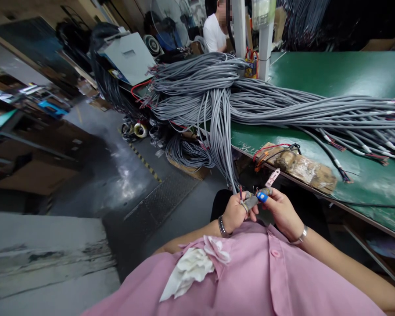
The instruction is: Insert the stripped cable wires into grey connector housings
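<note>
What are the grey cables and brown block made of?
Cables: probably smooth plastic outside; they curve and shine softly.
Block: perhaps rough wood, from its brown, uneven surface; its shiny patches could be tape or clear plastic.

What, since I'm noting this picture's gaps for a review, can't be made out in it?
All in the head view:
- Tips of the wire ends between left hand and right hand: too small, partly covered by fingers.
- Far ends of some grey cables: cut off by the right edge.
- Part of the person in white: hidden by a post.
- Contents of the brown box at left: blurred and dark.
</note>
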`<move>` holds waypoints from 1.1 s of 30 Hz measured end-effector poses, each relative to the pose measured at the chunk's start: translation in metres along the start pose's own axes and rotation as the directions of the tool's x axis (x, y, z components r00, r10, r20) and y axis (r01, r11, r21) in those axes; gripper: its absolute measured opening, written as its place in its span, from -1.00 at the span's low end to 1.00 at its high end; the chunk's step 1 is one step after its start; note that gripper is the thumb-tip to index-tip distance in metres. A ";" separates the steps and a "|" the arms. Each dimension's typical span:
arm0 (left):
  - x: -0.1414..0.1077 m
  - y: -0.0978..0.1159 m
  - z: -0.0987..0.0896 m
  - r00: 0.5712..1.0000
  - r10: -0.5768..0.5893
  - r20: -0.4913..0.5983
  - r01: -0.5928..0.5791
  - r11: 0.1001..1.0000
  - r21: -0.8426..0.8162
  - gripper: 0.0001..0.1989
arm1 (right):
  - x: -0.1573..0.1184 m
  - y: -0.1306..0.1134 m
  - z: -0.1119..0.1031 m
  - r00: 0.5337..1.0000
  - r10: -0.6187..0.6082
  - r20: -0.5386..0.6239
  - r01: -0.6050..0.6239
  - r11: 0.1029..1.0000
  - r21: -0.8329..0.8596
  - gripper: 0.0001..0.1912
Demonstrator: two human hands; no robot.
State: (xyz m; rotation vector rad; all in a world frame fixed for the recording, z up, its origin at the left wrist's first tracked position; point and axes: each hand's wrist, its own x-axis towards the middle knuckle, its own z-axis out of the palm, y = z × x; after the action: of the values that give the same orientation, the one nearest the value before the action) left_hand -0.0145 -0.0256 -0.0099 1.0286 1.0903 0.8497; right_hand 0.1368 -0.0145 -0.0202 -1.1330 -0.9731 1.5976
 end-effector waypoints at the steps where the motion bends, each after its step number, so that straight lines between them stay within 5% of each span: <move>1: 0.000 0.000 0.000 1.000 0.001 -0.006 -0.001 1.000 -0.008 -0.63 | -0.001 0.000 0.000 1.000 0.001 -0.010 -0.001 1.000 0.004 -0.72; 13: 0.000 -0.003 -0.001 1.000 -0.021 -0.008 0.021 0.998 0.064 -0.63 | 0.001 -0.004 0.003 0.997 0.028 0.068 -0.030 0.999 0.021 -0.77; 27: 0.002 -0.001 0.001 0.998 -0.039 -0.055 0.037 0.999 -0.035 -0.64 | -0.002 0.002 0.005 0.999 0.016 -0.047 -0.011 0.996 0.086 -0.75; 33: 0.002 -0.004 -0.006 0.997 -0.054 -0.046 0.049 0.994 -0.101 -0.64 | 0.011 0.003 -0.014 0.987 0.083 -0.138 -0.032 0.942 0.335 -0.76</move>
State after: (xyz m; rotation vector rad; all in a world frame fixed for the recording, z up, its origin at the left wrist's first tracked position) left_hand -0.0192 -0.0235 -0.0146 0.8973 1.1001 0.8831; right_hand 0.1481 -0.0030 -0.0289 -1.0346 -0.5495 1.6233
